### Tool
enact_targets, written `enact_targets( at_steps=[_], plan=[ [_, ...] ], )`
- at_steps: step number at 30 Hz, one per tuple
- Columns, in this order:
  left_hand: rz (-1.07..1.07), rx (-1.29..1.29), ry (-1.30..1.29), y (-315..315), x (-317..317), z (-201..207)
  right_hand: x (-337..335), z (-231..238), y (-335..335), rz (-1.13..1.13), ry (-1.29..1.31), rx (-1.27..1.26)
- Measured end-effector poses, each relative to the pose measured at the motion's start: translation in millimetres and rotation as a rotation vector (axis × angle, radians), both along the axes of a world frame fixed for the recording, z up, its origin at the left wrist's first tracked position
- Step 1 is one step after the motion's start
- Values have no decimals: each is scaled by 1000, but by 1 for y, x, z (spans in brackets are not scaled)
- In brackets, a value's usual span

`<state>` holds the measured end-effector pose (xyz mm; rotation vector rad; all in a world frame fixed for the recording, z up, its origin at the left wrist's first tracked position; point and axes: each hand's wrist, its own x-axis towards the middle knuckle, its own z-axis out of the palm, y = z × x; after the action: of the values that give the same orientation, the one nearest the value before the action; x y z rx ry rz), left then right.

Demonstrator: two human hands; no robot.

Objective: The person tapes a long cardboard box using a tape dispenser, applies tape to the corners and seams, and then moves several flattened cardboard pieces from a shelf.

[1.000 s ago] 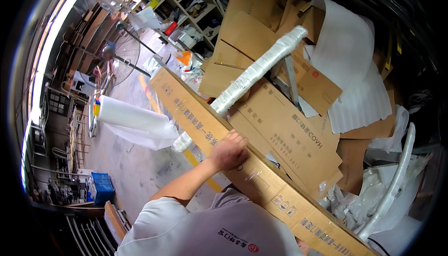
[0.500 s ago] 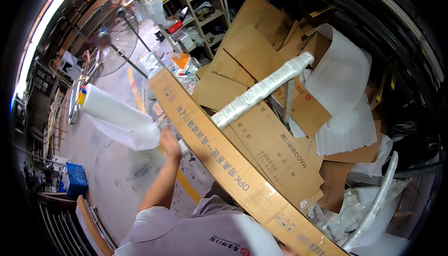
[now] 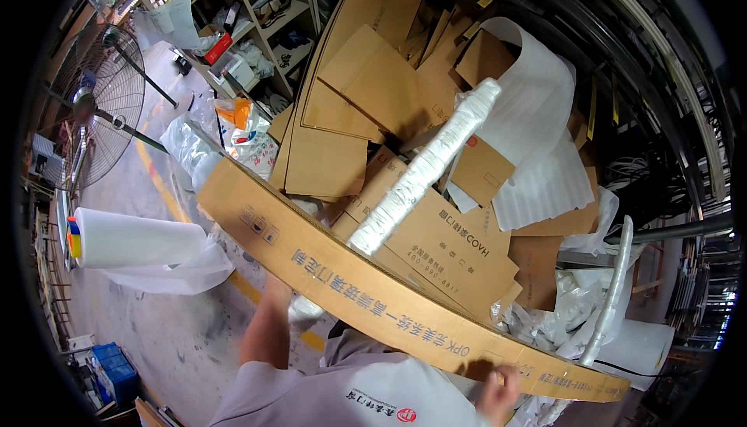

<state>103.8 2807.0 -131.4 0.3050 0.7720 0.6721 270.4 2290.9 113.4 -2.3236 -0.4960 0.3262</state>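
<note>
A long, narrow cardboard carton (image 3: 350, 297) with printing along its side lies across in front of me, slanting down from far left to near right. My left hand (image 3: 278, 287) reaches to its lower edge, and the carton hides its fingers. By the carton's right part is my right hand (image 3: 498, 393), slightly blurred, with curled fingers; whether anything is in them is hidden. A thick pole wrapped in white film (image 3: 424, 170) passes behind the carton, its lower end showing beside my left wrist.
Flat cardboard sheets (image 3: 327, 162) and white foam sheeting (image 3: 537, 139) are heaped beyond the carton. On the left stand a big fan (image 3: 85, 104) and a roll of white wrap (image 3: 140, 239). Shelves (image 3: 257, 22) rise at the back. A blue crate (image 3: 114, 372) sits lower left.
The carton has swung to a flatter slant, its far end moving left and down. My right hand has come into view. The view has shifted, with the fan and wrap roll now further left.
</note>
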Motion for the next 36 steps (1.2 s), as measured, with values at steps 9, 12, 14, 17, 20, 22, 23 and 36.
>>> enact_targets(
  at_steps=[9, 12, 14, 17, 20, 22, 23, 36],
  plan=[
    [9, -125, -193, 6, 40, 10, 43, -22, 118, 239, -249, -457],
    [24, -150, -220, 10, 48, 6, 51, -23, 126, 173, -279, -414],
    [47, -158, -238, 14, 54, 4, 63, -16, 132, 139, -221, -431],
    [52, -182, -271, 15, 68, 0, 78, -16, 129, 126, -307, -419],
    [38, -210, -282, 13, 82, 0, 78, -13, 131, 133, -317, -474],
    [-18, -234, -309, 12, 90, 7, 79, -13, 141, 130, -289, -514],
    [-34, -242, -316, 14, 89, -1, 79, -19, 142, 171, -383, -533],
    [-824, 971, 1202, -44, -64, 27, 75, -35, 127, 116, -361, -487]
  ],
)
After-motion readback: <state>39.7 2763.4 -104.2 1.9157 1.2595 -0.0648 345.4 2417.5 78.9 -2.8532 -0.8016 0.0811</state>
